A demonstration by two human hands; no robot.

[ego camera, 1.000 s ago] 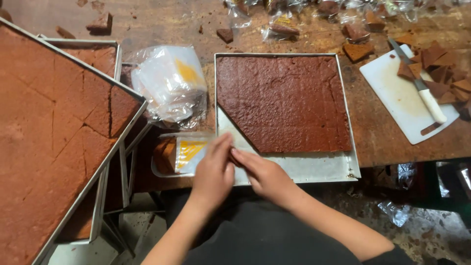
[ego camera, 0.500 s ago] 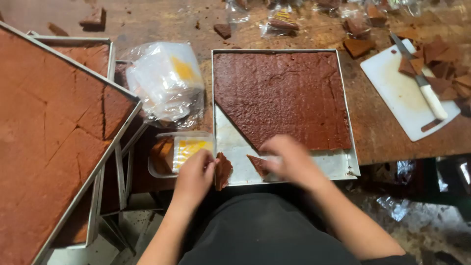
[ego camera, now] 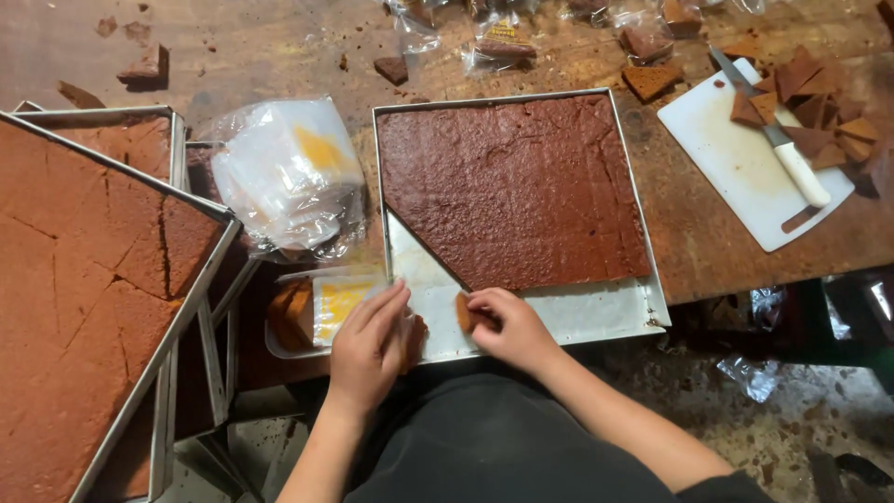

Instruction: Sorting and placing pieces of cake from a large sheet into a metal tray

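- Right hand (ego camera: 507,326): fingers pinched on a small brown cake piece (ego camera: 463,312), held just above the bare paper lining at the near edge of the middle tray (ego camera: 652,307).
- Left hand (ego camera: 368,345): fingers loosely curled, resting at the tray's near-left corner, covering a second dark cake piece (ego camera: 416,333); can't tell if it's actually gripping it. Hands close together, not touching.
- Middle tray: big brown cake slab (ego camera: 512,186) fills most of it, near-left corner cut away on a diagonal, white paper showing there.
- Just left of the left hand: shallow clear container (ego camera: 279,349) with cake pieces and a yellow-printed wrapper.
- Behind that: stack of clear plastic bags (ego camera: 289,177) on the wooden tabletop (ego camera: 708,242).
- Far left: more trays of scored cake (ego camera: 84,298), stacked.
- Far right: white cutting board (ego camera: 745,177) with a white-handled knife (ego camera: 782,149) and triangular cake offcuts (ego camera: 819,107).
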